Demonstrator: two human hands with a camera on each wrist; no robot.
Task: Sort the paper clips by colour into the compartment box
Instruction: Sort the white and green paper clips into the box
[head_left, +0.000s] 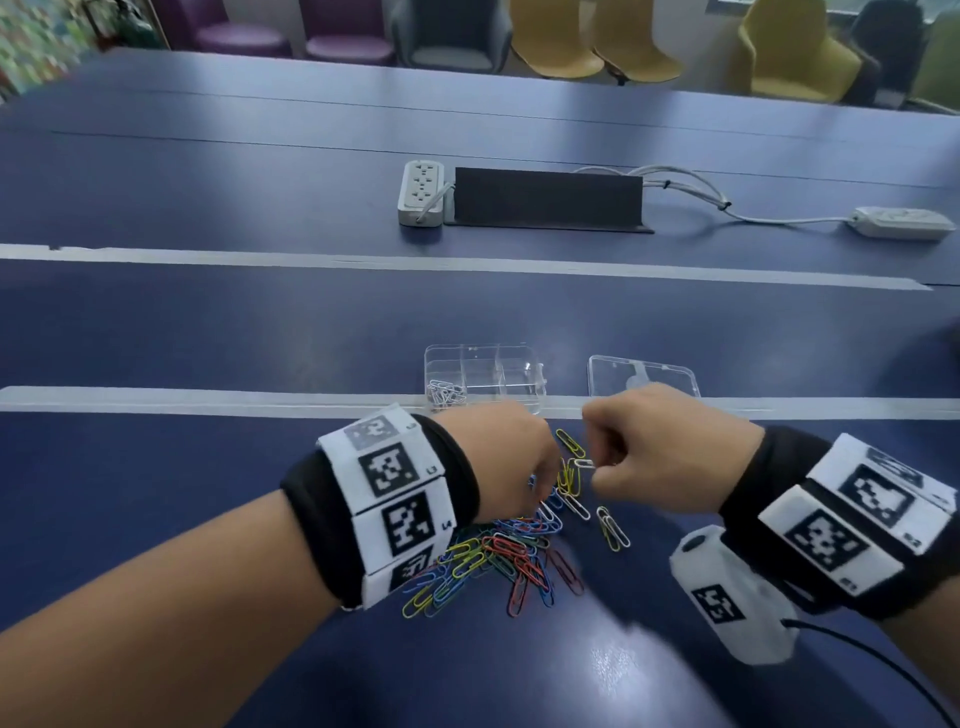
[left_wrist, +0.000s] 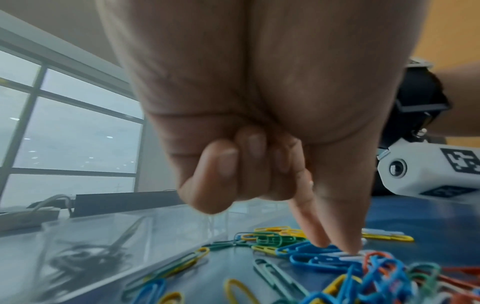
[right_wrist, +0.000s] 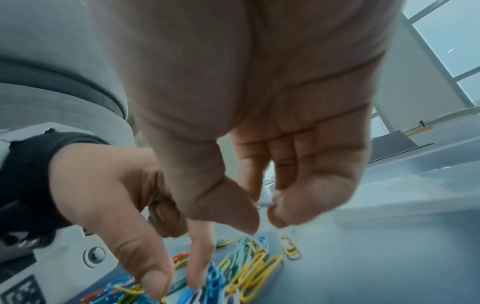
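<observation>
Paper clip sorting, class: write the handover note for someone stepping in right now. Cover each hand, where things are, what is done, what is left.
Right hand: pinches one white paper clip above the pile.
Left hand: fingertips down on the mixed pile, touching a white clip; whether it grips one is unclear.
Compartment box: open beyond the hands, lid beside it.
Done: white clips fill one near-left compartment.
Left: remaining whites, then blue, yellow, red and green.
</observation>
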